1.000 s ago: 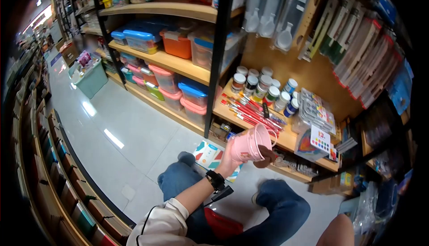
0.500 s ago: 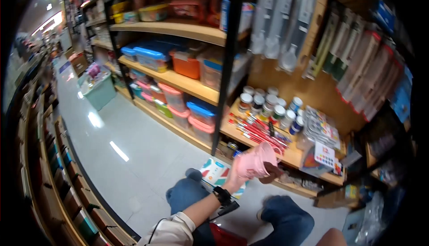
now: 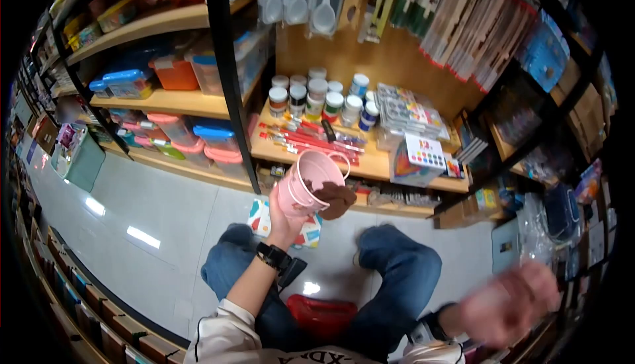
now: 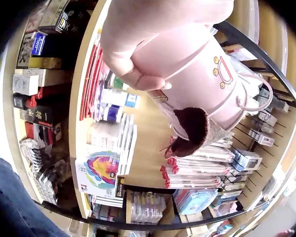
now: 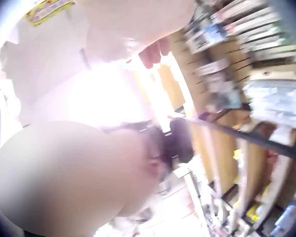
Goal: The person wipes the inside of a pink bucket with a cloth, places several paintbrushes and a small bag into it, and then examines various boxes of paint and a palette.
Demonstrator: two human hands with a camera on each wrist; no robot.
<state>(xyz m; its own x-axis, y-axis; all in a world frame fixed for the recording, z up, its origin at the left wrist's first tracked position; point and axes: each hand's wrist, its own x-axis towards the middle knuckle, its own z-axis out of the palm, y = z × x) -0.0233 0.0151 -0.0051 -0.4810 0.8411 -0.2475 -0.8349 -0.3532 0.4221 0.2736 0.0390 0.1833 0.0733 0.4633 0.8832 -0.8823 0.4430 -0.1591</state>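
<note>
A small pink bucket (image 3: 294, 192) with a thin pink handle is in my left hand (image 3: 284, 225), tilted with its mouth toward the right. In the left wrist view, my thumb and fingers wrap round the bucket's (image 4: 187, 64) side. A dark brown, soft-looking piece (image 3: 338, 200) hangs out over the rim. My right hand (image 3: 512, 301) is raised at the lower right, blurred and well apart from the bucket. Nothing shows in it, and in the right wrist view its fingertips (image 5: 155, 54) hang loosely bent.
Ahead, a wooden shelf (image 3: 370, 162) bears paint jars (image 3: 317, 96), red-handled brushes (image 3: 304, 140) and paint sets (image 3: 423, 152). Packaged brushes hang above. Storage boxes (image 3: 175, 132) fill shelves at the left. A colourful flat pack (image 3: 309, 231) lies on the floor near my feet.
My right hand has come into view at the lower right. The head view has swung to the right. My left hand still grips the bucket, its mouth now turned more toward me.
</note>
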